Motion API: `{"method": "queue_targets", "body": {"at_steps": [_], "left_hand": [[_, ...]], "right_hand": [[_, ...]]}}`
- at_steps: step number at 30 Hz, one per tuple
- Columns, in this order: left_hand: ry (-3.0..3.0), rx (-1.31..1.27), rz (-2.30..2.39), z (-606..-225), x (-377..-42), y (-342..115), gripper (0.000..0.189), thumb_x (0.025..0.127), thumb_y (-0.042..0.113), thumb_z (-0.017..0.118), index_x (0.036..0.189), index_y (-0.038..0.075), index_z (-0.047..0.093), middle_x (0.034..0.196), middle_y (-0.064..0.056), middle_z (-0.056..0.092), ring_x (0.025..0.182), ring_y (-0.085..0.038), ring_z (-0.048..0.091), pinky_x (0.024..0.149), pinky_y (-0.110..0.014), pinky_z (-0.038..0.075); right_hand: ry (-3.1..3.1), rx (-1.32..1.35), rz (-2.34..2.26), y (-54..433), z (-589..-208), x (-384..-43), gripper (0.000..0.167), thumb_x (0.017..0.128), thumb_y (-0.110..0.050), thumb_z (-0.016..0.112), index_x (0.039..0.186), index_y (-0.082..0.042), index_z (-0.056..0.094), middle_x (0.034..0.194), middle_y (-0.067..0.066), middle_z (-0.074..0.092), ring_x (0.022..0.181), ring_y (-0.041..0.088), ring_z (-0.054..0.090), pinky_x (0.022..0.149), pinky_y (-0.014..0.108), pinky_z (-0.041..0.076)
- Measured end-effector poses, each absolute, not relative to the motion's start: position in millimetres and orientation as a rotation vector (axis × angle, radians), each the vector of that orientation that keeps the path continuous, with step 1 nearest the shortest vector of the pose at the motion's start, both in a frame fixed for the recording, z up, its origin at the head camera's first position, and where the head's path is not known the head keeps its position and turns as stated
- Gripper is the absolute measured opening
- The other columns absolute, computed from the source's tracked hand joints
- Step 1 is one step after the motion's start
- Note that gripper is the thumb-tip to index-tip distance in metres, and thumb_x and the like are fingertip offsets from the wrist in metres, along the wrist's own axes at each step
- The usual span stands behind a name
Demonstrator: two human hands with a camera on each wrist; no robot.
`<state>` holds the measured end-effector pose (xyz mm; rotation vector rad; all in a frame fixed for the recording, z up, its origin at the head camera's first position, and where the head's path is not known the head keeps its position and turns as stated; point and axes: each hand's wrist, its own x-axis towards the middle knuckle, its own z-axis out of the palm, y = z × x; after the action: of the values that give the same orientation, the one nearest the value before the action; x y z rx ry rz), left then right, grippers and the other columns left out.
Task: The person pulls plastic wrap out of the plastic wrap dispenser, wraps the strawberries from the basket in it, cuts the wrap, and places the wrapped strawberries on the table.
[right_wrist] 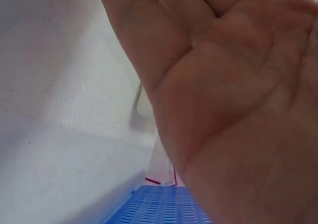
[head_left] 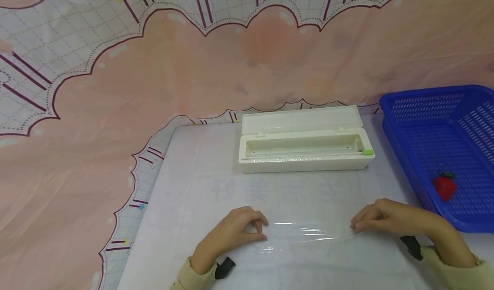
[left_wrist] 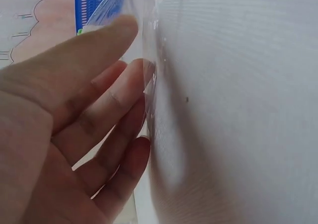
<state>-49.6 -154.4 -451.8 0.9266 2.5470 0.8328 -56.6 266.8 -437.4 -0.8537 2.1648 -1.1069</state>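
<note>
A sheet of clear plastic wrap (head_left: 308, 232) stretches low over the white table between both hands, creased and shiny. My left hand (head_left: 235, 230) is at its left end. In the left wrist view the thumb (left_wrist: 117, 35) stands apart from the loosely bent fingers (left_wrist: 129, 87), and the wrap clings along the fingertips. At the right end, my right hand (head_left: 390, 217) pinches the wrap between thumb and fingertips. Only its palm (right_wrist: 233, 110) fills the right wrist view; the fingertips are out of frame there. Behind the hands stands a white wrap dispenser box (head_left: 305, 165), its lid (head_left: 301, 122) raised.
A blue plastic basket (head_left: 409, 170) stands at the right, beside my right forearm, with a red strawberry (head_left: 445, 188) inside. The dispenser carries a green slider (head_left: 368, 152) at its front right. A patterned peach cloth (head_left: 247, 71) hangs behind the white tabletop (head_left: 185, 174).
</note>
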Motion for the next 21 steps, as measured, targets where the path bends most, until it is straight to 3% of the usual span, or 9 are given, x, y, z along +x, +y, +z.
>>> {"method": "queue_targets", "body": {"at_steps": [9,16,21], "left_hand": [[2.551,0.942,0.738,-453.7,-45.6,-154.6,0.04,0.074,0.032,0.087,0.108,0.018,0.071,0.084,0.017,0.057,0.091,-0.001,0.05,0.095,-0.024,0.046],[2.666,1.053,0.659,-454.3,-41.3,-155.3,0.04,0.073,0.038,0.087,0.106,0.021,0.072,0.087,0.016,0.058,0.097,-0.005,0.048,0.094,-0.027,0.042],[2.734,1.168,0.635,-453.6,-39.5,-154.7,0.036,0.071,0.039,0.087,0.101,0.024,0.073,0.104,0.012,0.06,0.113,-0.01,0.047,0.103,-0.032,0.038]], "right_hand": [[2.174,-0.843,-1.108,261.6,-435.5,-55.7,0.017,0.094,-0.019,0.068,0.082,-0.021,0.08,0.103,-0.007,0.072,0.099,-0.001,0.06,0.083,0.02,0.05],[2.195,-0.801,-1.054,259.2,-437.7,-54.4,0.012,0.095,-0.023,0.067,0.096,-0.019,0.078,0.095,-0.015,0.07,0.089,-0.004,0.059,0.074,0.022,0.051],[2.161,-0.794,-1.068,257.2,-438.1,-54.6,0.015,0.095,-0.027,0.067,0.099,-0.017,0.077,0.096,-0.012,0.072,0.088,-0.004,0.059,0.073,0.022,0.052]]}}
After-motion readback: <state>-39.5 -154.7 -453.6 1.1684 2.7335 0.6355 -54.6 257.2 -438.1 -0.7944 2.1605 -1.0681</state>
